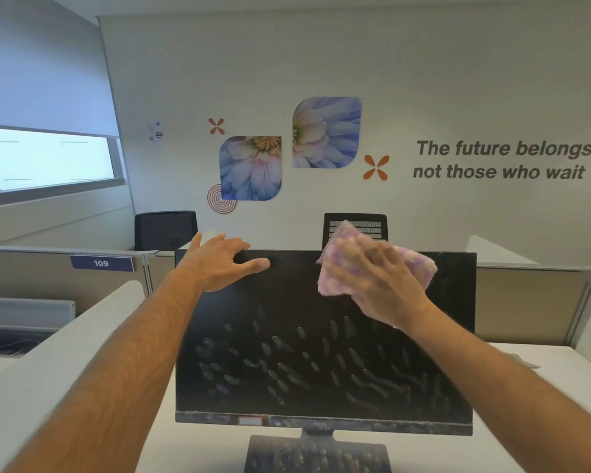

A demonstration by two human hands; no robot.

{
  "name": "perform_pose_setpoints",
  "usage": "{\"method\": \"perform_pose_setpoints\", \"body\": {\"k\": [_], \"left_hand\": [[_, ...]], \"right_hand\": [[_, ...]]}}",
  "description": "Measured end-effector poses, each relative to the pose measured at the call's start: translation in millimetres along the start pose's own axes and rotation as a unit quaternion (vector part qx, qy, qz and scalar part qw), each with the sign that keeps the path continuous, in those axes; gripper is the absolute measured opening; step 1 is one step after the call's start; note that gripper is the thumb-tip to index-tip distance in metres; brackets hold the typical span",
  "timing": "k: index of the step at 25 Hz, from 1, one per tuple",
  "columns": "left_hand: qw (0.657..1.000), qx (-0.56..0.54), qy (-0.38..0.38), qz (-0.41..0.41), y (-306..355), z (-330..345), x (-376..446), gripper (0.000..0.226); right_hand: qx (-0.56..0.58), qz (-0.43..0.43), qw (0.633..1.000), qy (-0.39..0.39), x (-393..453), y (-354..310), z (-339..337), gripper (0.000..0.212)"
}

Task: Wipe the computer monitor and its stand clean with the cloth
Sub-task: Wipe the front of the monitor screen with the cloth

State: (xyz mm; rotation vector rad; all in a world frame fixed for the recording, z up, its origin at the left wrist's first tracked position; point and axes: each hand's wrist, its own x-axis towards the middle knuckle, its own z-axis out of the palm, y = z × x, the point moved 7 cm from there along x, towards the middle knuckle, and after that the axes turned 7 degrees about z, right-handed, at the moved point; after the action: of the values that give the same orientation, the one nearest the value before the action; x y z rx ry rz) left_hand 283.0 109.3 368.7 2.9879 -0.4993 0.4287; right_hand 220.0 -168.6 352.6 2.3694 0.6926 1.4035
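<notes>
right now the right hand (372, 281) presses a pink and white cloth (338, 264) flat against the upper right part of the screen, its fingers spread over the fabric and not curled round it; the hand is blurred, so exactly how the thumb lies i cannot tell. the cloth bunches out past the fingers on both sides, and one corner stands up above the top edge of the monitor (321, 353). the left hand (219, 264) rests on the top edge near the left corner, fingers over the back and thumb stretched along the front, so it seems to be steadying the panel and not gripping anything else.

the monitor stands facing the person on a white desk (567, 380), dark and switched off. the upper band of the screen looks fairly clear, while the middle and lower parts are covered with pale smudges. the lower bezel looks dusty, and so does the stand (318, 454) below it.

by my reading the step in hand is wiping the top of the screen, early in the job. the next move calls for working the cloth downward in overlapping passes across the smudged area while the left hand braces the panel against tipping, then the bezel and the stand.

behind the partition are two black office chairs (166, 230) and a wall with flower pictures (326, 131).
</notes>
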Motion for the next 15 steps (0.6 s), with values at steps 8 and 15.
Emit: {"method": "perform_pose_setpoints", "body": {"k": [8, 15], "left_hand": [[1.0, -0.002, 0.011, -0.017, 6, -1, -2, 0.142], [1.0, 0.012, 0.027, -0.007, 42, 2, 4, 0.137]], "right_hand": [[-0.002, 0.013, 1.0, -0.017, -8, 18, -4, 0.062], [-0.032, -0.105, 0.994, -0.028, -28, 4, 7, 0.063]]}}
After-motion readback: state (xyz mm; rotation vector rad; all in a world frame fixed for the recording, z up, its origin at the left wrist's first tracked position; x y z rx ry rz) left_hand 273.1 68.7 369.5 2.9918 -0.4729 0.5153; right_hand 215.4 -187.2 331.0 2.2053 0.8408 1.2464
